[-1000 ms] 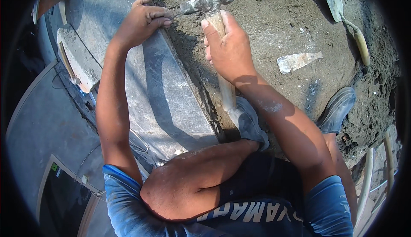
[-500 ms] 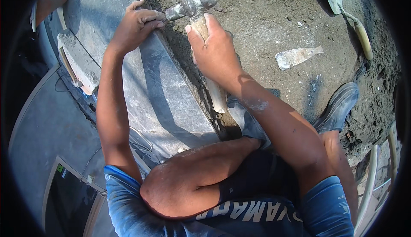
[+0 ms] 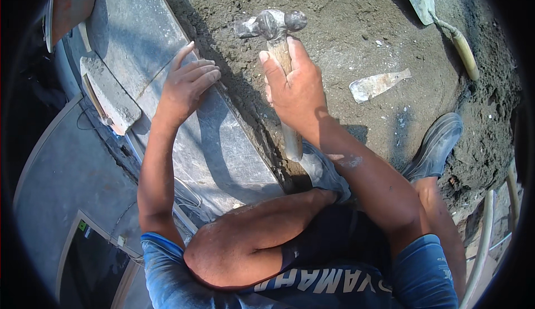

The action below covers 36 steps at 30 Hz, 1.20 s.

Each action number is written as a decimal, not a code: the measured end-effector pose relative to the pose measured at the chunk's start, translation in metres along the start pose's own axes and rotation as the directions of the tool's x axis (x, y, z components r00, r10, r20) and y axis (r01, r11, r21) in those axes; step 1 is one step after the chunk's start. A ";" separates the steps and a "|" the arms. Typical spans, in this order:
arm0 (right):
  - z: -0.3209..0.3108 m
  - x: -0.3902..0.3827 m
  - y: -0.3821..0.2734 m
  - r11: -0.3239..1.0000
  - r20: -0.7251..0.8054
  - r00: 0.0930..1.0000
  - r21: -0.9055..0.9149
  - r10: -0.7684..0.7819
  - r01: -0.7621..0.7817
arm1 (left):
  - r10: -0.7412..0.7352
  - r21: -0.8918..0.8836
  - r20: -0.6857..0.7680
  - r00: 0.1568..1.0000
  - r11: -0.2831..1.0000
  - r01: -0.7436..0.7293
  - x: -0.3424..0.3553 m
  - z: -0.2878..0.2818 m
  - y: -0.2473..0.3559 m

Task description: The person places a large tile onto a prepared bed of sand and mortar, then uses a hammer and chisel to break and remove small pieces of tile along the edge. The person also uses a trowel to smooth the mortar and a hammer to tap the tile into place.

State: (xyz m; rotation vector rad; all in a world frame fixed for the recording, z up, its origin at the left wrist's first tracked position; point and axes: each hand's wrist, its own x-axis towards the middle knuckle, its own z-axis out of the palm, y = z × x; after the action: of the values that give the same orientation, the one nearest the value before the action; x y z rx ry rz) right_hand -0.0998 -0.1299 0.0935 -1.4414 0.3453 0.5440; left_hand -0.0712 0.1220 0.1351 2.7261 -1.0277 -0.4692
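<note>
My right hand point(image 3: 301, 88) grips the wooden handle of a ball-peen hammer point(image 3: 273, 25), its head raised over the sandy mortar beside the slabs. My left hand point(image 3: 186, 88) lies with fingers stretched out along the right edge of the grey tile slabs point(image 3: 234, 141), and nothing shows in it. A narrow seam crosses the slabs just left of that hand. There is a gap between the hammer head and both the slab edge and my left hand.
Right of the hammer, a flat whitish blade point(image 3: 379, 86) lies on the mortar bed point(image 3: 334, 35). Farther right is a trowel point(image 3: 421, 2) with a wooden handle. At left are a mortar-caked float point(image 3: 108, 94) and a reddish-brown container point(image 3: 72, 10). My boots point(image 3: 437, 144) stand on the mortar.
The hammer has moved right and slightly down in the picture, away from my left hand. My left hand has slid down along the slab edge, and its fingers have straightened.
</note>
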 end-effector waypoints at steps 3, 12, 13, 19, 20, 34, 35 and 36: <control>-0.002 -0.004 0.004 0.996 -0.031 0.999 0.080 -0.034 0.036 | -0.100 -0.082 -0.199 0.975 0.993 0.086 -0.018 0.010 0.009; 0.000 0.008 -0.004 0.996 -0.010 1.000 0.093 -0.011 0.012 | -0.583 -0.667 0.098 0.807 0.563 0.488 0.026 -0.004 -0.048; 0.001 0.010 -0.004 0.995 -0.007 1.000 0.100 -0.022 0.022 | -0.510 -0.572 0.084 0.856 0.678 0.461 0.031 -0.008 -0.050; 0.010 0.022 -0.005 0.988 0.013 0.994 0.110 -0.109 0.107 | -0.378 -0.318 0.103 0.920 0.864 0.390 0.040 -0.012 -0.043; 0.011 0.025 -0.008 0.987 0.019 0.992 0.109 -0.123 0.120 | -0.371 -0.319 0.097 0.923 0.867 0.382 0.039 -0.011 -0.045; 0.035 0.033 -0.005 0.986 -0.034 0.998 0.156 -0.050 0.055 | -0.273 -0.202 0.134 0.953 0.934 0.296 0.041 -0.009 -0.051; 0.036 0.033 -0.001 0.989 -0.018 0.999 0.141 -0.047 0.049 | -0.263 -0.192 0.140 0.955 0.939 0.287 0.039 -0.007 -0.053; 0.035 0.033 0.001 0.997 0.063 0.997 0.066 -0.042 0.038 | -0.255 -0.179 0.139 0.957 0.944 0.278 0.040 -0.008 -0.053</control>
State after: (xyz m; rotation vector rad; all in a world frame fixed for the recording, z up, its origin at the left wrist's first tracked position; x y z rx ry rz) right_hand -0.0761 -0.0906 0.0790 -1.3622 0.2800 0.5413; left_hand -0.0078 0.1355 0.1186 2.6925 -0.5952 -0.7369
